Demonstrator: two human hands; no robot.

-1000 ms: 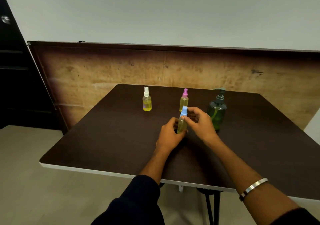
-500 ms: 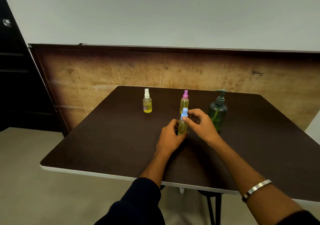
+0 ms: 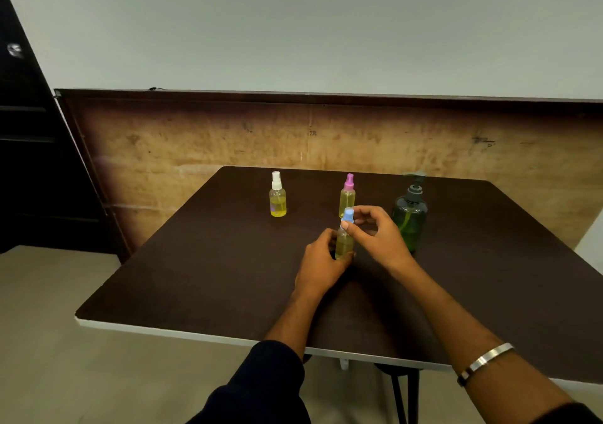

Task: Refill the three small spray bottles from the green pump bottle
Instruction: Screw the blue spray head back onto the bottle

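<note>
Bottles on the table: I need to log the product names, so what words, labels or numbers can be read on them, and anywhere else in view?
None can be read.
White-capped bottle: a purplish patch low on its body, too blurred to tell if it is print.
Pink-capped bottle, blue-capped bottle, green pump bottle: no label visible.
Wooden panel: dark smudges, illegible.

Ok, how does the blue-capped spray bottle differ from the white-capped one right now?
The blue-capped bottle is gripped by the left hand with the right hand pinching its cap; the white-capped bottle stands untouched. The blue-capped one sits nearer the person, mid-table; the white-capped one stands farther back and to the left. The white-capped bottle's liquid looks brighter yellow, the blue-capped one's paler. Both are small, clear, upright and capped.
</note>
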